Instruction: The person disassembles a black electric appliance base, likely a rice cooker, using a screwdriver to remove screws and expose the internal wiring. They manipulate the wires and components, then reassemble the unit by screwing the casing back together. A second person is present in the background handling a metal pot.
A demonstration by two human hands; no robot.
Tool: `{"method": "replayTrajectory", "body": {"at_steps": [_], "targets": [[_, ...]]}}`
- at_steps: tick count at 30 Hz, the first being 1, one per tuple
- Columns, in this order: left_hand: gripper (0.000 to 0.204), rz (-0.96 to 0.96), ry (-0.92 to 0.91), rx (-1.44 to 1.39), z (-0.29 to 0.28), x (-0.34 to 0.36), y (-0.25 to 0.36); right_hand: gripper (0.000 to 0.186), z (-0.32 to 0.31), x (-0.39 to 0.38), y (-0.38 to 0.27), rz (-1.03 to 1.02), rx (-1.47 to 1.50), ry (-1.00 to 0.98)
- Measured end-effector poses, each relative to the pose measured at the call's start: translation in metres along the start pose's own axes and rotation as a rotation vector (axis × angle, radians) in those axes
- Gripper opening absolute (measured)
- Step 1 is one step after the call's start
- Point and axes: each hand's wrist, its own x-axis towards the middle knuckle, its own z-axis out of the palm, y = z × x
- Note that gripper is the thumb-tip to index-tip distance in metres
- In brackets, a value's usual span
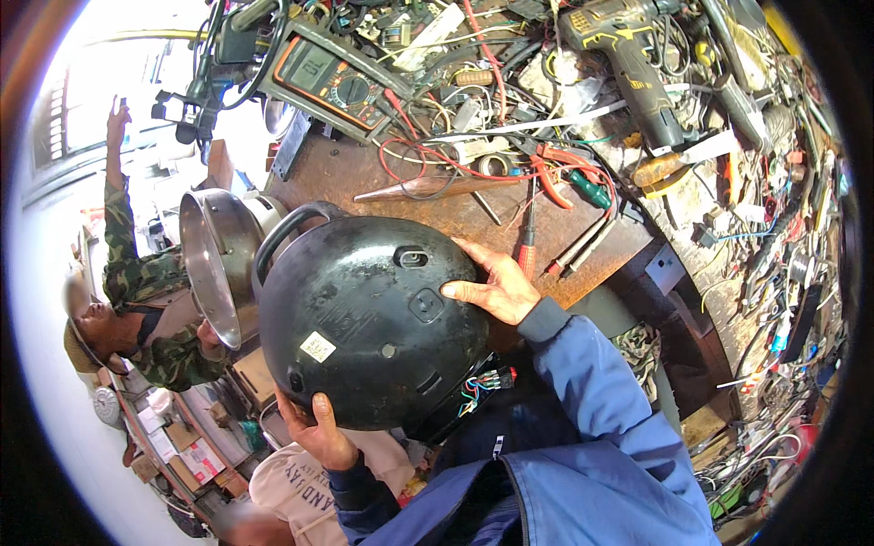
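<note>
I grip a round black appliance body (364, 300) between both hands, its scuffed curved face up, with a pale sticker, recessed openings and a black loop handle (282, 227) at the upper left. My left hand (317, 432) is closed round its lower left edge, thumb upward. My right hand (492, 282) holds the upper right edge, thumb pressed on the surface. A control part with exposed coloured wires (478, 391) sticks out at its lower right. A shiny steel pot (218, 273) stands tilted just left of it, with a co-worker's hand (211, 335) at its lower rim.
The rusty bench (323, 173) bears a multimeter (337, 82), red-handled pliers (555, 182), a red screwdriver (526, 255) and a cordless drill (637, 91) among tangled wires and scrap. A person in camouflage (146, 300) is at the left; another in a pale hoodie (300, 482) is below.
</note>
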Motion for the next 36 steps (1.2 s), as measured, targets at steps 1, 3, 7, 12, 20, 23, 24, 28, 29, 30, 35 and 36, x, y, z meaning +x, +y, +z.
{"method": "replayTrajectory", "body": {"at_steps": [1,3,7,12,20,23,24,28,29,30,35,36], "targets": [[0.071,-0.006,0.003,-0.017,-0.004,-0.001,-0.005,0.084,0.0,-0.001,-0.001,0.003,0.023,0.006],[0.071,-0.006,-0.017,-0.031,-0.001,-0.001,0.0,0.085,0.001,-0.003,-0.003,0.004,0.026,0.017],[0.069,0.011,-0.045,-0.014,-0.001,0.0,-0.005,0.086,0.001,-0.004,0.005,-0.009,-0.04,0.046],[0.068,-0.017,-0.031,-0.039,-0.001,-0.002,-0.009,0.085,0.001,-0.005,0.005,-0.029,-0.116,0.076],[0.059,-0.052,-0.067,-0.149,-0.011,0.015,-0.051,0.086,0.009,-0.004,0.003,-0.024,-0.247,0.123],[0.056,-0.063,-0.068,-0.169,-0.008,0.024,-0.069,0.088,0.016,-0.001,0.002,-0.049,-0.358,0.144],[0.058,-0.095,-0.102,-0.201,-0.009,0.029,-0.079,0.088,0.018,0.0,0.001,-0.05,-0.411,0.156],[0.066,-0.251,0.06,-0.281,-0.006,0.03,-0.131,0.086,0.033,0.001,-0.008,-0.022,-0.578,0.206],[0.07,-0.296,0.031,-0.333,-0.006,0.034,-0.138,0.085,0.036,0.004,-0.011,-0.019,-0.598,0.203],[0.074,-0.347,-0.004,-0.378,-0.002,0.032,-0.141,0.084,0.039,0.005,-0.01,-0.018,-0.632,0.194],[0.08,-0.455,-0.007,-0.401,0.012,0.037,-0.159,0.083,0.054,0.008,-0.022,-0.037,-0.798,0.243],[0.08,-0.47,-0.044,-0.446,0.007,0.038,-0.157,0.083,0.057,0.009,-0.023,-0.028,-0.806,0.242]]}}
